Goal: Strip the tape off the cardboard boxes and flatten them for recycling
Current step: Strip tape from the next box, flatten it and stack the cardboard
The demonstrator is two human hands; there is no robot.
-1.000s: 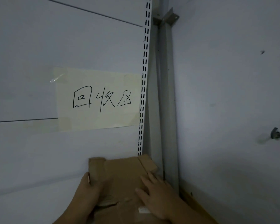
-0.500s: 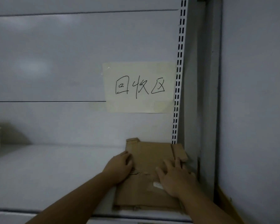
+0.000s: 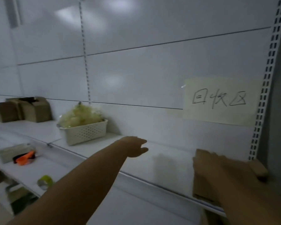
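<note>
A flattened brown cardboard box (image 3: 203, 177) lies on the white shelf (image 3: 161, 161) at the far right, under a handwritten paper sign (image 3: 221, 101). My right hand (image 3: 232, 174) rests flat on top of it, blurred by motion. Hovering over the bare shelf left of the cardboard, my left hand (image 3: 135, 148) has its fingers apart and holds nothing. Several unflattened cardboard boxes (image 3: 28, 109) stand at the far left of the shelf.
A white perforated basket (image 3: 84, 133) piled with crumpled clear material sits mid-shelf. On a lower board lie an orange and black tool (image 3: 24, 157), a pale box (image 3: 11, 151) and a yellow-green tape roll (image 3: 45, 181). A slotted upright (image 3: 264, 95) bounds the right side.
The view has swung left, bringing the basket and far boxes into sight. My left hand has lifted off the flattened cardboard and moved left over the shelf; my right hand stays on it.
</note>
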